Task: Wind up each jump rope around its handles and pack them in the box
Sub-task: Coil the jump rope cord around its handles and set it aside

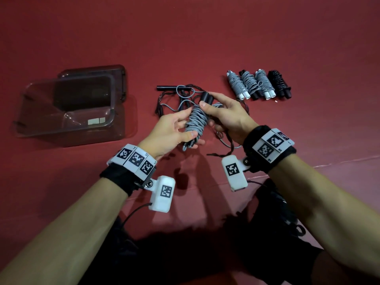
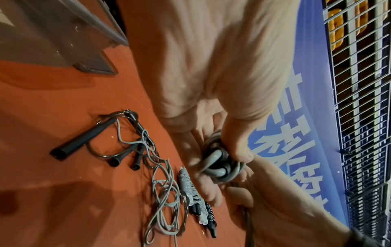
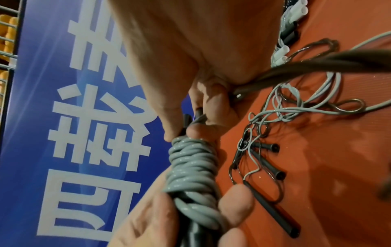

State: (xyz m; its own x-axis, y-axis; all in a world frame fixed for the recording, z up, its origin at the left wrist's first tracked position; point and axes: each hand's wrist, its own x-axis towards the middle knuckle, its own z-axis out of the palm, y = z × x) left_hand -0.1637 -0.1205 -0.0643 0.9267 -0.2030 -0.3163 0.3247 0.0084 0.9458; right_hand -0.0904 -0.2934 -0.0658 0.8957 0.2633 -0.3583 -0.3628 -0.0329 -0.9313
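A grey jump rope [image 1: 196,120], wound around its black handles [image 1: 206,97], was held above the red floor [image 1: 205,38]. Its lower end was gripped by the left hand [image 1: 170,131], its upper end by the right hand [image 1: 226,116]. 4 wound ropes [image 1: 259,84] were laid at 2 o'clock, loose ropes [image 1: 174,97] at 12, the clear box [image 1: 67,108] at 9.
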